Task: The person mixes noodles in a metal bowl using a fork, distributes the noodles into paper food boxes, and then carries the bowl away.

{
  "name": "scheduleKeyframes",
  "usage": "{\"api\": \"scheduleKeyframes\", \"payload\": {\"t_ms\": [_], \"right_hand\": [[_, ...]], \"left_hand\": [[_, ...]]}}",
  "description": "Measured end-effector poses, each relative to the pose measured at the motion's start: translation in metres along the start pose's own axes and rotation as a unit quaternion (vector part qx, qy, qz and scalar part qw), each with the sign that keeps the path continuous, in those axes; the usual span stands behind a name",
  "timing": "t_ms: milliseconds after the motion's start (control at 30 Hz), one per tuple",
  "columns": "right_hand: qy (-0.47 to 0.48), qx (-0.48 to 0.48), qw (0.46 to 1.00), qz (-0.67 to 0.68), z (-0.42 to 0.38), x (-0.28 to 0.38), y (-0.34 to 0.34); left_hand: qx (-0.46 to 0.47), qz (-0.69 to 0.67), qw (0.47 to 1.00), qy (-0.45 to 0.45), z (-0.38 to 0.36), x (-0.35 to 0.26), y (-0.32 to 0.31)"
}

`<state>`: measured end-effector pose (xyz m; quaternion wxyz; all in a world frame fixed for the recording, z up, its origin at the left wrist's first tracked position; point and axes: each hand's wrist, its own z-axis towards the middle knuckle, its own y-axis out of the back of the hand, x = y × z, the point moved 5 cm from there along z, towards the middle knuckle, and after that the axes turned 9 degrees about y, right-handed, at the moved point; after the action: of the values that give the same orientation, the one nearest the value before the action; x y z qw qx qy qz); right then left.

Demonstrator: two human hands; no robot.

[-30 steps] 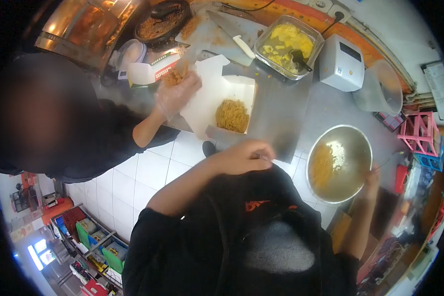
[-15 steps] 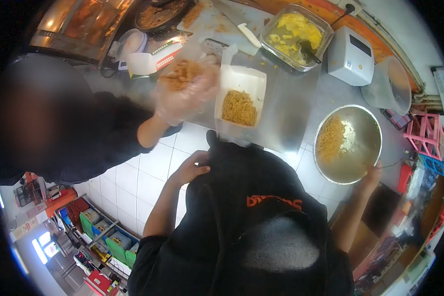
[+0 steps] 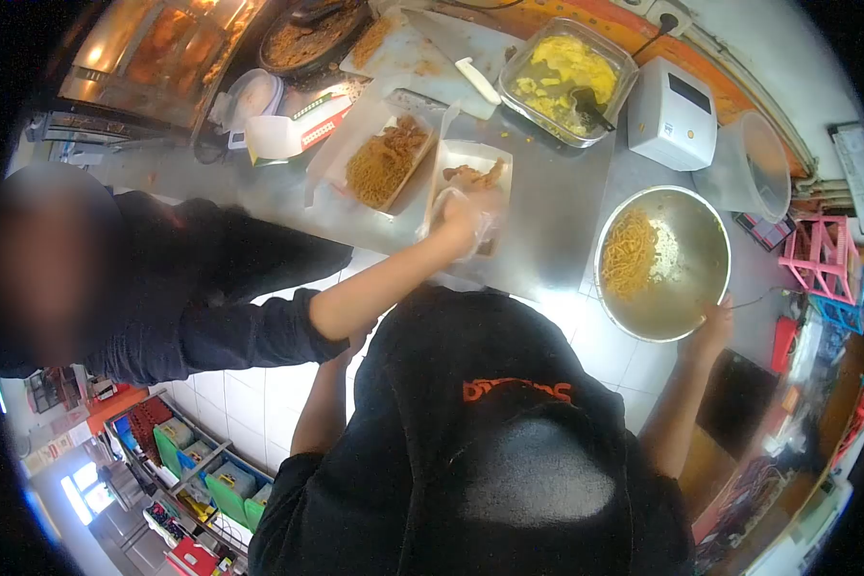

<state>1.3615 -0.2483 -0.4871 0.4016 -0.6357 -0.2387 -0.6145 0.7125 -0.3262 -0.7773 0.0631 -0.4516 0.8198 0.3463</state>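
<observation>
My right hand (image 3: 708, 331) grips the near right rim of a metal mixing bowl (image 3: 706, 278). Noodles (image 3: 629, 257) and pale bits lie inside the bowl. My left hand is mostly hidden behind a co-worker's forearm; only my left forearm (image 3: 319, 413) shows below it, so its fingers cannot be made out. The co-worker's gloved hand (image 3: 470, 219) is in a paper box (image 3: 497, 158), at pieces of fried meat (image 3: 478, 175). Left of that box stands another open box (image 3: 328, 165) with noodles and meat pieces.
On the steel counter (image 3: 552, 226) are a glass dish (image 3: 624, 91) of yellow food, a white-handled knife (image 3: 477, 81), a white device (image 3: 672, 115) and a clear tub (image 3: 744, 158). A co-worker (image 3: 230, 326) leans in from the left. A dark pan (image 3: 312, 43) stands at the back.
The co-worker's gloved hand has moved right and down into the right box, where meat pieces now show. The left box has come into view. The co-worker's arm now covers my left hand.
</observation>
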Motion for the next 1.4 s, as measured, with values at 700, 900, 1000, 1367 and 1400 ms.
{"api": "scheduleKeyframes", "payload": {"t_ms": [700,900,1000,1367,1400], "right_hand": [[-0.038,-0.033,0.998,0.028,-0.004,-0.016,-0.001],[-0.042,-0.025,0.997,0.063,-0.001,-0.024,0.005],[-0.039,-0.025,0.997,0.063,-0.001,-0.022,0.004],[-0.047,-0.019,0.996,0.068,0.000,-0.030,0.006],[-0.052,-0.029,0.997,0.059,0.001,-0.033,0.010]], "left_hand": [[-0.009,0.072,0.996,0.055,0.023,0.065,-0.014],[0.013,0.047,0.995,0.092,0.004,0.027,-0.009],[-0.002,0.065,0.993,0.094,0.008,0.027,-0.010],[-0.070,0.014,0.997,0.033,-0.003,0.002,-0.001],[-0.122,0.011,0.992,-0.025,-0.015,-0.017,0.008]]}}
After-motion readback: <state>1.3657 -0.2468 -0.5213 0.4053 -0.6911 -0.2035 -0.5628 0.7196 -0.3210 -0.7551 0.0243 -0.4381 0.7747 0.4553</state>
